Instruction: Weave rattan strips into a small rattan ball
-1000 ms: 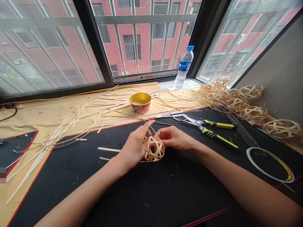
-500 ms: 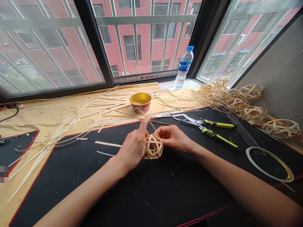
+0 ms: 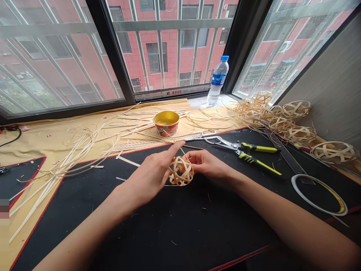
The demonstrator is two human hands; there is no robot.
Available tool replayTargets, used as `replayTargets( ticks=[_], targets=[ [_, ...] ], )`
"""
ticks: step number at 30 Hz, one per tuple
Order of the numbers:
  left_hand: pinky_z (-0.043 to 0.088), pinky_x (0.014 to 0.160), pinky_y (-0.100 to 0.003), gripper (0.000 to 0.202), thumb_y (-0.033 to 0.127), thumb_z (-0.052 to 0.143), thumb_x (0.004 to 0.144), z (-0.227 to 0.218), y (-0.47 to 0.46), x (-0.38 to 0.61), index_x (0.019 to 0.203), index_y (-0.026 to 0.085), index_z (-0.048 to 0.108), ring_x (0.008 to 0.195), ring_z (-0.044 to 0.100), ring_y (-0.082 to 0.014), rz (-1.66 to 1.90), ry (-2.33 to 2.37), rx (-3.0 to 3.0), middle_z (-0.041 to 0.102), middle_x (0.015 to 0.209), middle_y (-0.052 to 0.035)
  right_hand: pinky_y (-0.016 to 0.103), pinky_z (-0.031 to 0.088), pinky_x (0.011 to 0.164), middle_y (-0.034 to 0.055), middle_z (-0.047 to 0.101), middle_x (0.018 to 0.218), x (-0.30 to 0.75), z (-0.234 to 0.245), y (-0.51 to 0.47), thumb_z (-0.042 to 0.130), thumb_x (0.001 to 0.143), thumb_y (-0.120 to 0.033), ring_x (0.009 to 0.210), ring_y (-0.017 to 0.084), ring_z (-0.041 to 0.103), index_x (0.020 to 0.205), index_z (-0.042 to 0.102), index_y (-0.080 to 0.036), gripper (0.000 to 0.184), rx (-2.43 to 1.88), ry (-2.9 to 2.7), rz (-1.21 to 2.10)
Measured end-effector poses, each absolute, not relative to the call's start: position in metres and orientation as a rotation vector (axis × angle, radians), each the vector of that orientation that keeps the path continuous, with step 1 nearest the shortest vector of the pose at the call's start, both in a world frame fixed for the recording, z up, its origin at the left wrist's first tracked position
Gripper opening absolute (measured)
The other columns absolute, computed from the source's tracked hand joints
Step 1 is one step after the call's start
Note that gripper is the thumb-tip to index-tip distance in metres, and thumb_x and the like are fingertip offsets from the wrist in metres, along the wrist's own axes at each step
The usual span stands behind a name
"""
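Head view: the left hand (image 3: pixel 149 174) has drawn back, loosely open with index finger raised, beside the woven bamboo ball (image 3: pixel 181 171), which the right hand (image 3: pixel 204 165) still grips just above the black mat (image 3: pixel 169 226).

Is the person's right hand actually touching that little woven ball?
Touching. The head view shows the right hand with its fingertips resting against the upper right side of the woven bamboo ball.

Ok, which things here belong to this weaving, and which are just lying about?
Probably part of the job: left hand, right hand, woven bamboo ball, loose bamboo strips, yellow-handled shears.

Just lying about: water bottle, black cable.
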State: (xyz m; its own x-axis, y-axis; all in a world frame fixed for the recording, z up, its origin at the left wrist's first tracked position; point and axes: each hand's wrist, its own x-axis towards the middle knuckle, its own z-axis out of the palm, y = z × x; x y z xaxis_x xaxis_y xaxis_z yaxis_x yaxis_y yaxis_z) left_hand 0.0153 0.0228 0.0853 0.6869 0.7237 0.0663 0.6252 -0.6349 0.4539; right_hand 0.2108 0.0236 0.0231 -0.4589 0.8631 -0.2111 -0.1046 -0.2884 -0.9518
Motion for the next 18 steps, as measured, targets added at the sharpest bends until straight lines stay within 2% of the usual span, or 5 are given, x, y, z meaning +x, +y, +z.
replayTargets(
  ticks=[3,8,14,18],
  targets=[
    [0.047,0.084,-0.029,0.07,0.006,0.042,0.076,0.097,0.022,0.009,0.143,0.022,0.029,0.093,0.065,-0.0187,0.374,1.016,2.467,0.07,0.1,-0.0041,0.022,0.05,0.061,0.0016,0.068,0.074,0.212,0.023,0.024,0.079,0.063,-0.03,0.064,0.01,0.064,0.08,0.06,-0.013,0.031,-1.002,-1.238,1.856],
    [0.045,0.086,-0.029,0.063,0.008,0.037,0.079,0.108,0.024,0.006,0.14,0.021,0.035,0.098,0.064,-0.0185,0.344,1.107,2.42,0.07,0.102,-0.0042,0.024,0.052,0.064,0.0027,0.068,0.077,0.211,0.019,0.023,0.074,0.07,-0.032,0.067,0.011,0.064,0.083,0.057,-0.014,0.028,-0.986,-1.338,1.79],
    [0.047,0.073,-0.03,0.047,0.021,0.044,0.081,0.094,0.033,0.009,0.128,0.016,0.045,0.077,0.066,-0.0197,0.375,1.277,2.19,0.07,0.079,-0.0036,0.022,0.051,0.062,0.0027,0.064,0.08,0.206,0.016,0.017,0.061,0.079,-0.021,0.071,0.011,0.061,0.084,0.058,-0.015,0.008,-1.031,-1.707,1.075],
    [0.049,0.07,-0.03,0.044,0.027,0.053,0.077,0.089,0.039,0.008,0.12,0.017,0.05,0.078,0.068,-0.0212,0.518,1.263,2.018,0.072,0.077,-0.0038,0.021,0.052,0.062,0.0025,0.066,0.082,0.206,0.016,0.014,0.057,0.079,-0.014,0.07,0.01,0.061,0.086,0.06,-0.016,0.008,-0.994,-1.838,0.788]
  ],
)
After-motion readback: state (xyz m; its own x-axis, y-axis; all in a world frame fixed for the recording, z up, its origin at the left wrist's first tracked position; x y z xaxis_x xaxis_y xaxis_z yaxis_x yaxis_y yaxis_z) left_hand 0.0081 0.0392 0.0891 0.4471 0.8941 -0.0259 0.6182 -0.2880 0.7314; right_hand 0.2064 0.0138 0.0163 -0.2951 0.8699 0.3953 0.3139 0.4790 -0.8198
